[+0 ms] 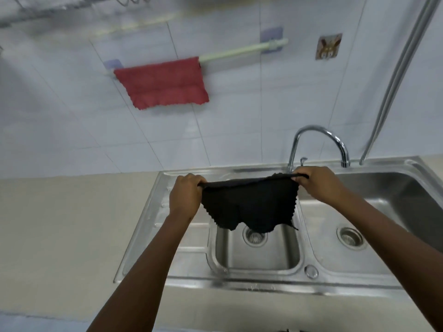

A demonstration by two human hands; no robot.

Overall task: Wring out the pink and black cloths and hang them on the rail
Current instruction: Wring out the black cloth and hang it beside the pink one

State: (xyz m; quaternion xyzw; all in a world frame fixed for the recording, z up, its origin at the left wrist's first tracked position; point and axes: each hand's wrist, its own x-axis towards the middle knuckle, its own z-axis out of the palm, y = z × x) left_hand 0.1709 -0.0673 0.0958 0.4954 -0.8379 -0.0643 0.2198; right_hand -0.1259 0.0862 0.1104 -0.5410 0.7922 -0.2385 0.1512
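A wire rack (48,7) runs along the top left of the tiled wall (60,130), but it is blurry. Below it is a pale rail (242,52) fixed to the wall. The pink cloth (163,83) hangs over the left end of the rail. It looks more red than pink, and it has a bumpy bottom edge.

Lower down, the beige counter (60,224) meets the wall. A shiny steel sink (143,224) is set into the counter. Its flat draining part is on the left.

The left hand (184,196) is over the draining part, near the back edge of the sink. Its fingers are closed tight on the top left corner of the black cloth (249,204). The cloth is stretched out flat between both hands and hangs down in the air. It is over the small bowl (257,255), and its bumpy bottom edge covers part of that bowl's drain (255,236).

The right hand (318,185) is just in front of the tap (318,140). Its fingers pinch the top right corner of the black cloth.

To the right is the big bowl (395,212) with its own drain (351,237). On the wall above the tap is a small square sticker (328,46). A grey pipe (398,75) runs down the wall to the back right corner of the sink.
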